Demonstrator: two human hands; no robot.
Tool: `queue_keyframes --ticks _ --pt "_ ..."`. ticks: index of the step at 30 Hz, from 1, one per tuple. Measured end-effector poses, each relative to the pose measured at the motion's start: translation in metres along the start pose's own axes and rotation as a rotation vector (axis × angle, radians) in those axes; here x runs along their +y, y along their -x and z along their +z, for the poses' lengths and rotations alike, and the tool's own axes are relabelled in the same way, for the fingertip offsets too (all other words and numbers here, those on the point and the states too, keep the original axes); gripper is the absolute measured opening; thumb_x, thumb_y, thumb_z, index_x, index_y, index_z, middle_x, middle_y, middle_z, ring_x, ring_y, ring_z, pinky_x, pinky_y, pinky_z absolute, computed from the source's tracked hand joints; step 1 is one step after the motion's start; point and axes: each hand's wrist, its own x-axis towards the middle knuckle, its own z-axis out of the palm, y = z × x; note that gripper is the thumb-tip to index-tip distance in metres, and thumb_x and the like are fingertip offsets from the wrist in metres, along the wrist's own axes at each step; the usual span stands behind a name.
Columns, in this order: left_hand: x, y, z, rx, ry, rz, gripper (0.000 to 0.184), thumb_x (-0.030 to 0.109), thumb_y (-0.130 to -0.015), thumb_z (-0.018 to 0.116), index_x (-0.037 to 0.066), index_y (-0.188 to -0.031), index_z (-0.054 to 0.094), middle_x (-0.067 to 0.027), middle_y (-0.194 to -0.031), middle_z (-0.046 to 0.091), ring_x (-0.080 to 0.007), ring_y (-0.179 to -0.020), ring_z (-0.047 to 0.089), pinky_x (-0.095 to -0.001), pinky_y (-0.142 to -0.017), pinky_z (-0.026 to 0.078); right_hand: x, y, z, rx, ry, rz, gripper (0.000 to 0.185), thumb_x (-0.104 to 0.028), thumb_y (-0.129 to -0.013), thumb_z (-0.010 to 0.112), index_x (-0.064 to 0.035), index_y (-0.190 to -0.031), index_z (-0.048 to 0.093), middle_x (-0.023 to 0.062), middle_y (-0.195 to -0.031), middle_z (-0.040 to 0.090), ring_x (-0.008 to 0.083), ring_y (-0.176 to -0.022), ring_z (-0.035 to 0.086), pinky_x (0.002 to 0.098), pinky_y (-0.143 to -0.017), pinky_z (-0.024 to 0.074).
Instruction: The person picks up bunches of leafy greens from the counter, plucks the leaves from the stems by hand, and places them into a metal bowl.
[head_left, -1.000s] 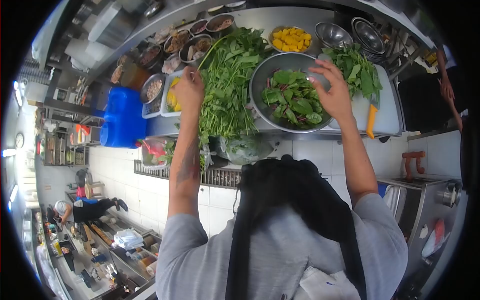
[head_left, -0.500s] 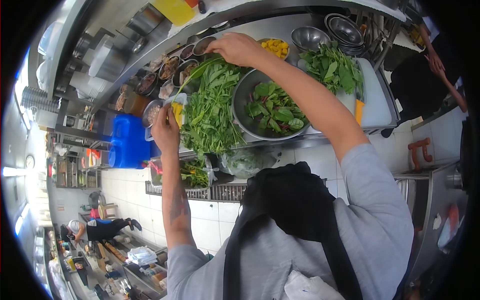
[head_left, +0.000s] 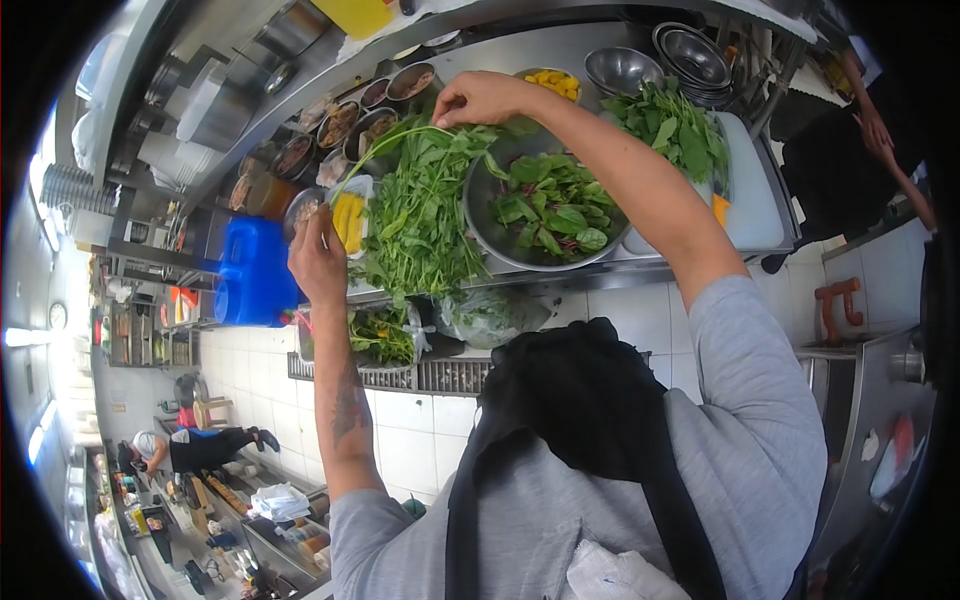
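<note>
A long leafy green stalk (head_left: pixel 378 150) is stretched between my two hands over the counter. My left hand (head_left: pixel 318 262) pinches its lower end near a tub of yellow strips (head_left: pixel 350 218). My right hand (head_left: pixel 482 98) is closed on the stalk's other end, above the heap of greens. That large heap of leafy greens (head_left: pixel 425 215) lies beneath the stalk. Right of it, a steel bowl (head_left: pixel 480 228) holds loose reddish-stemmed leaves (head_left: pixel 558 205).
Small bowls of ingredients (head_left: pixel 375 128) line the counter's back. A knife with an orange handle (head_left: pixel 720 208) lies by a white cutting board (head_left: pixel 755 190) and more greens (head_left: pixel 670 135). A blue jerrycan (head_left: pixel 255 272) stands at left. Another person's hands (head_left: pixel 875 135) show at right.
My right hand has moved slightly right and down with the stalk. My left hand has shifted a little left, and the stalk now runs straighter between them.
</note>
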Motion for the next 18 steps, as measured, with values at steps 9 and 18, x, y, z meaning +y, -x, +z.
queue_keyframes --ticks 9,18 --pt "0.029 -0.003 0.01 -0.112 0.12 0.179 0.017 0.001 -0.088 0.066 0.006 -0.102 0.073 -0.0129 -0.088 0.071 -0.0325 -0.078 0.069 -0.0413 -0.068 0.054 -0.02 0.007 0.024 0.346 0.599 0.321 0.021 -0.014 -0.074 0.072 -0.0015 -0.09 0.075 0.0184 -0.091 0.074 0.0372 -0.086 0.072 0.0457 -0.079 0.0583" --pt "0.051 -0.005 -0.007 -0.228 0.128 -0.057 0.009 0.008 -0.09 0.067 0.002 -0.095 0.072 -0.0174 -0.088 0.072 -0.0358 -0.071 0.068 -0.0404 -0.064 0.053 0.075 0.012 0.002 0.526 0.47 0.417 0.022 -0.014 -0.084 0.064 -0.0055 -0.103 0.074 0.019 -0.099 0.073 0.0363 -0.095 0.071 0.048 -0.086 0.0566"
